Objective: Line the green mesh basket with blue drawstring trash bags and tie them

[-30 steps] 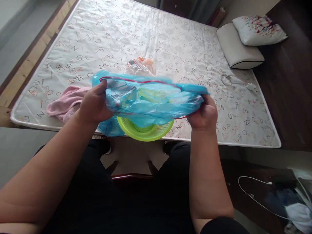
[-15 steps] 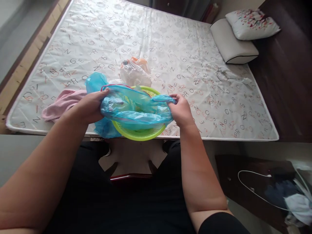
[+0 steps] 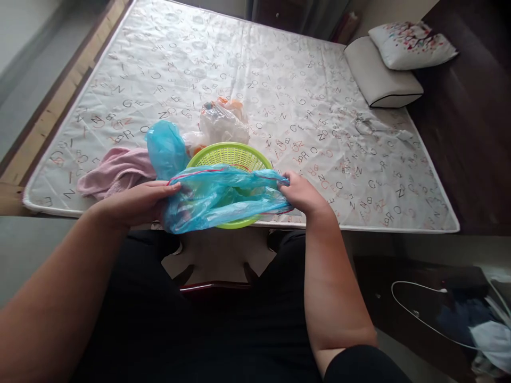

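A thin blue plastic bag (image 3: 199,207) with a red edge line is stretched sideways between my hands. My left hand (image 3: 139,202) pinches its left end, thumb on top, and my right hand (image 3: 302,192) grips the gathered right end. Behind and below the bag is a lime-green plastic basket (image 3: 229,151) at the mattress edge, its front partly covered by the bag. Another crumpled blue bag (image 3: 165,146) lies left of the basket. Beside that is a pink cloth (image 3: 115,173), near my left hand.
White crumpled plastic bags (image 3: 225,122) lie behind the basket on the letter-printed mattress (image 3: 319,133). A beige bolster (image 3: 383,72) and a floral pillow (image 3: 413,45) rest at the far right. Lower right, a white cable (image 3: 419,319) lies on a dark surface.
Both hands have lowered the blue bag toward me, uncovering the basket's back rim and mesh. My right hand has shifted slightly right, so the bag is stretched wider.
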Demonstrator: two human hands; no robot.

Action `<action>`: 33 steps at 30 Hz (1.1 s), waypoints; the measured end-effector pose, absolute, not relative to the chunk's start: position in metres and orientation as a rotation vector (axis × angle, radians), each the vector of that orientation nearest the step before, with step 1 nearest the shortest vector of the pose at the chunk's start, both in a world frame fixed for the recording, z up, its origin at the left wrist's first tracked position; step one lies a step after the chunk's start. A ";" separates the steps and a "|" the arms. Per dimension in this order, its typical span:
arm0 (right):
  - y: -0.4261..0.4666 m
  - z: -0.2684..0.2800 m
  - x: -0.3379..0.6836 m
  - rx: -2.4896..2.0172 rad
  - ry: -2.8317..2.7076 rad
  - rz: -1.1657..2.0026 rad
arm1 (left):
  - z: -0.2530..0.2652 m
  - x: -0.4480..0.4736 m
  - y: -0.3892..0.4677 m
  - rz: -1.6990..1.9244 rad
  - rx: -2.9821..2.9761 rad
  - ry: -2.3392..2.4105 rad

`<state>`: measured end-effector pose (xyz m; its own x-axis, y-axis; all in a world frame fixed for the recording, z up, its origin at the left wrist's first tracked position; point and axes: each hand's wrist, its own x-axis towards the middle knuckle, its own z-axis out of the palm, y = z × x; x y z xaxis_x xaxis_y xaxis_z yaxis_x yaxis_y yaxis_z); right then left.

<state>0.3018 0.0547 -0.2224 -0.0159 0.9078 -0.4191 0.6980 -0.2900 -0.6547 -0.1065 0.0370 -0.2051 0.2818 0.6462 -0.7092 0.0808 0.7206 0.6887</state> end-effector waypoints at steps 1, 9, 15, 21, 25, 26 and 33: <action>0.053 -0.221 0.304 -1.996 -1.723 1.221 | -0.204 -0.109 0.036 0.339 0.714 1.238; 0.051 -0.202 0.317 -1.884 -1.891 1.426 | -0.192 -0.099 0.036 -0.263 1.022 1.015; 0.057 -0.216 0.316 -1.909 -1.986 1.475 | -0.202 -0.085 0.035 -0.431 1.067 1.183; 0.061 -0.230 0.319 -1.925 -1.950 1.464 | -0.204 -0.083 0.032 -0.486 1.065 1.137; 0.066 -0.237 0.319 -2.034 -1.913 1.080 | -0.204 -0.091 0.038 -0.390 1.063 1.223; 0.068 -0.238 0.318 -2.056 -1.882 0.953 | -0.205 -0.094 0.041 -0.348 1.077 1.281; 0.074 -0.237 0.311 -1.882 -1.563 0.949 | -0.218 -0.115 0.063 0.251 1.028 1.508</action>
<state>0.3113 0.0737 -0.2370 0.0925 0.9774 -0.1902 0.6197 -0.2060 -0.7573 -0.1154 0.0628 -0.2184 0.1266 0.7104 -0.6923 0.4479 0.5818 0.6789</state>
